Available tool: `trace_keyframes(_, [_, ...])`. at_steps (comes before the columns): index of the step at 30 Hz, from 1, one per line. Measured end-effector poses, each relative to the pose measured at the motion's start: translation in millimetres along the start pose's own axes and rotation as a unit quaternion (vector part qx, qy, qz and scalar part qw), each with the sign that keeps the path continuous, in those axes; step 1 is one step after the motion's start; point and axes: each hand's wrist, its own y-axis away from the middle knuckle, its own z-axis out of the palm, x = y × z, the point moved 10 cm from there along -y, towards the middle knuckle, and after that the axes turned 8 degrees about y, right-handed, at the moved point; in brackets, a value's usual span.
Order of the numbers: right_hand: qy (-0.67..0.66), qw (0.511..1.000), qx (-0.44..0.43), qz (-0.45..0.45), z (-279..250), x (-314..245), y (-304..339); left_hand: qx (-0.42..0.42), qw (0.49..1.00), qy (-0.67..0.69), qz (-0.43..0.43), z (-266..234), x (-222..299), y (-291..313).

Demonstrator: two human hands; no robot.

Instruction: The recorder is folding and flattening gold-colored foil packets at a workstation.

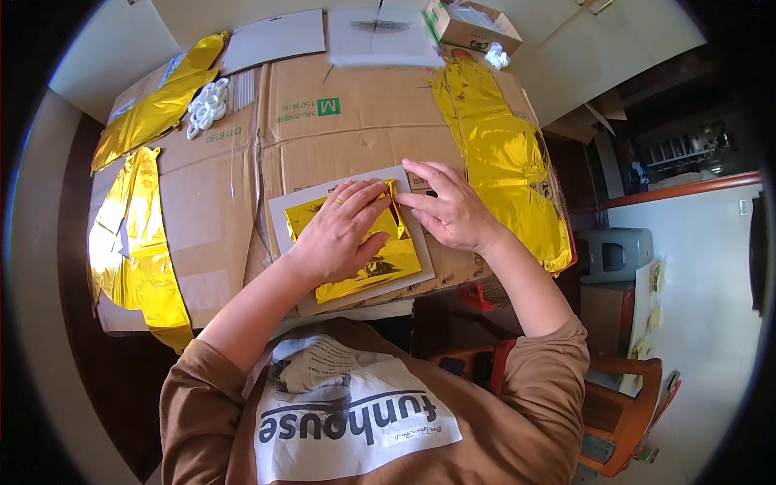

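Foil (384, 265) partly beneath left hand (339, 229)

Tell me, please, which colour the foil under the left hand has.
The foil is shiny gold; it shows best in the head view.

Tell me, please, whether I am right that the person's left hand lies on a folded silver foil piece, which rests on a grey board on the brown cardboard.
Not quite: the folded foil piece under the left hand is gold, not silver, as the head view shows. It does rest on a grey board on the brown cardboard.

Likely a home: wooden chair (649, 392), cabinets (594, 48)
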Motion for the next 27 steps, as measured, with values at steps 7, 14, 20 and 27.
trace_keyframes(7, [0.001,0.999,0.038,0.011,-5,4,2,-0.002,1.000,0.004,-0.002,1,-2,1])
trace_keyframes(14, [-0.049,0.968,-0.046,0.243,12,14,1,-0.001,1.000,0.011,-0.008,1,-3,1])
trace_keyframes(20, [-0.101,0.923,-0.118,0.353,27,23,3,-0.003,1.000,0.008,-0.011,2,-4,1])
trace_keyframes(27, [-0.157,0.904,-0.078,0.389,33,27,12,0.015,1.000,0.020,-0.001,0,-4,3])
